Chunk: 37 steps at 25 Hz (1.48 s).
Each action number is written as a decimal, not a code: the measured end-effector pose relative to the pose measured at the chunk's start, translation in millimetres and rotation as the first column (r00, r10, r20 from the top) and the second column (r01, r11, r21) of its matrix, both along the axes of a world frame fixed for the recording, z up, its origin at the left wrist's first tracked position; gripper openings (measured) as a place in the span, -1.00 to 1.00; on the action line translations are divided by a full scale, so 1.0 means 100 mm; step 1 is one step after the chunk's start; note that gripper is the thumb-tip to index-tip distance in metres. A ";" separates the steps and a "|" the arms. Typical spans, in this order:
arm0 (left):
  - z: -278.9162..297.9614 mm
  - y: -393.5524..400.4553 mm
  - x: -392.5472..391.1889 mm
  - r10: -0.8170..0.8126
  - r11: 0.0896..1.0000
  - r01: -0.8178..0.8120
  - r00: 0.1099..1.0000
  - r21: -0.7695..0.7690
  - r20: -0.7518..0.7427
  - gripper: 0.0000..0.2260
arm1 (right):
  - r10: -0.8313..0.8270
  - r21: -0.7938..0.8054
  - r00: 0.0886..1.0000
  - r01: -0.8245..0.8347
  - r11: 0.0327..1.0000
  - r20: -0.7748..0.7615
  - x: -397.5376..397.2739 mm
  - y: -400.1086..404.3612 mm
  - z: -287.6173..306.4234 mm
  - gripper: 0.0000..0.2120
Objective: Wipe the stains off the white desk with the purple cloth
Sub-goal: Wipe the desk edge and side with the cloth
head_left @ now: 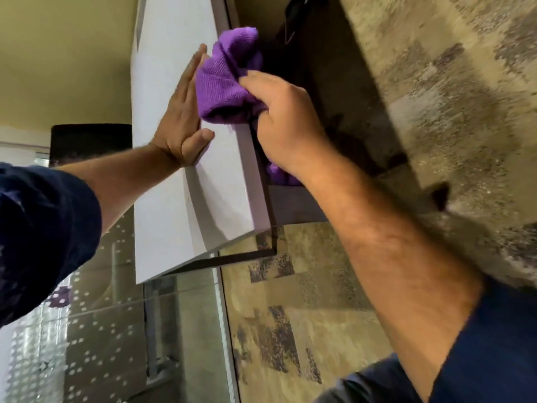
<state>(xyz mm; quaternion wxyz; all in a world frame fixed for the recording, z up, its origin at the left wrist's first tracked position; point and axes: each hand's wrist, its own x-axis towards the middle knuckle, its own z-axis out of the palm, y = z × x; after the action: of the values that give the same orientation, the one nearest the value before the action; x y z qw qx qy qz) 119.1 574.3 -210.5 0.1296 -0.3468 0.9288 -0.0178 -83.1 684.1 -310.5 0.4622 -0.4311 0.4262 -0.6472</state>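
Note:
The view is rolled sideways. The white desk runs down the middle of the frame, its top facing left and its front edge facing right. My left hand lies flat on the desk top, fingers together and extended. My right hand grips the bunched purple cloth and holds it against the desk's front edge, just beside my left fingertips. A bit of the cloth also hangs out under my right wrist. No stain is visible on the white surface.
A dark metal frame runs under the desk's corner. A beige and grey patterned rug covers the floor on the right. A glass panel with white dots stands at lower left. A yellowish wall fills the upper left.

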 end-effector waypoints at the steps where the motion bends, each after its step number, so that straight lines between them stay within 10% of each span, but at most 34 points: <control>1: 0.01 0.01 0.00 0.015 1.000 -0.015 1.000 -0.002 -0.021 -0.16 | -0.031 -0.021 0.999 0.031 0.999 -0.005 0.04 0.19 -0.01 -0.54; 9: 0.25 0.09 -0.09 0.045 0.997 -0.032 0.984 -0.076 0.172 0.03 | -0.052 -0.058 0.995 0.047 0.997 -0.085 -0.14 1.35 -0.03 -0.55; 15: 0.34 0.48 -0.10 0.567 0.821 -0.556 0.773 -0.128 0.285 -0.06 | 0.056 0.205 0.998 -0.052 0.977 -0.011 -0.60 1.48 0.41 -0.60; 20: 0.73 0.77 0.29 0.808 0.548 -0.543 0.539 0.636 -0.236 -0.39 | -0.013 0.356 1.000 0.021 0.934 -0.025 -0.42 1.32 1.32 -0.46; 23: 0.68 1.46 1.06 0.814 0.511 -0.646 0.576 0.567 -0.078 0.12 | 0.060 0.236 0.960 0.006 0.972 -0.273 -0.10 0.94 1.72 -0.52; 27: 0.31 2.74 1.81 0.827 0.537 -0.783 0.562 0.313 -0.012 0.36 | 0.234 0.224 0.782 -0.123 0.967 -0.578 0.50 0.35 1.74 -0.47; 32: 0.22 2.87 1.93 0.823 0.542 -0.784 0.569 0.302 -0.001 0.34 | 0.470 0.458 0.042 -0.164 0.874 -0.881 1.11 0.24 1.25 -0.39; 37: 0.24 2.87 1.94 0.820 0.545 -0.749 0.569 0.377 -0.056 0.35 | 0.595 0.573 -0.040 -0.329 0.751 -0.803 1.29 0.79 1.50 -0.36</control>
<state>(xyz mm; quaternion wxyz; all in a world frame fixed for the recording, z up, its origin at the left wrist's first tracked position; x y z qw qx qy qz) 313.6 861.2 -186.4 0.0700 -0.7019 0.6710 0.2286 45.6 763.1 -160.4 0.3082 -0.8033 0.5087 0.0316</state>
